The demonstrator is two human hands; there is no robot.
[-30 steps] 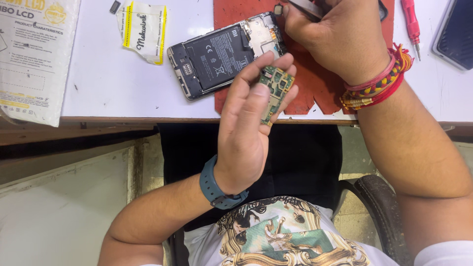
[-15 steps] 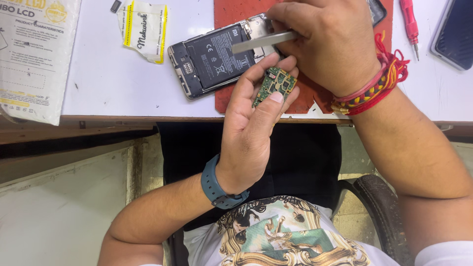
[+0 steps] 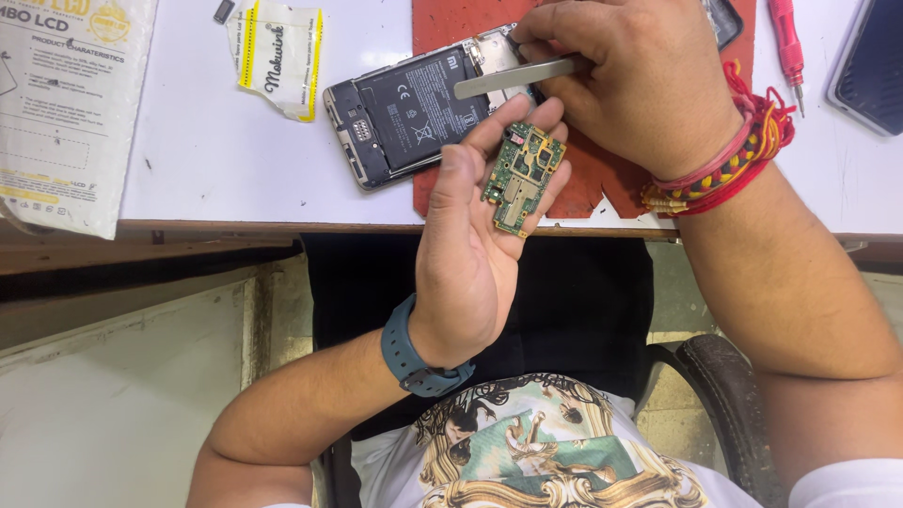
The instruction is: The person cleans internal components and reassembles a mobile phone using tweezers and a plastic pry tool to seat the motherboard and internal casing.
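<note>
My left hand (image 3: pixel 475 254) is raised palm up over the table's front edge, pinching a small green circuit board (image 3: pixel 523 177) between thumb and fingers. Just above it my right hand (image 3: pixel 640 80) grips flat metal tweezers (image 3: pixel 515 77), their tip pointing left over an opened phone (image 3: pixel 414 108). That phone lies back-up with its black battery exposed, half on a red work mat (image 3: pixel 602 188). A blue watch sits on my left wrist, red and yellow threads on my right.
On the white table (image 3: pixel 207 160) lie a printed white packet (image 3: pixel 66 103) at far left, a torn white and yellow wrapper (image 3: pixel 280 55), a red screwdriver (image 3: pixel 786 42) and a dark phone (image 3: pixel 870 61) at far right. A chair edge (image 3: pixel 724 376) shows below.
My right hand has drawn the tweezers out so they point left over the phone. My left hand has tilted the circuit board a little more upright.
</note>
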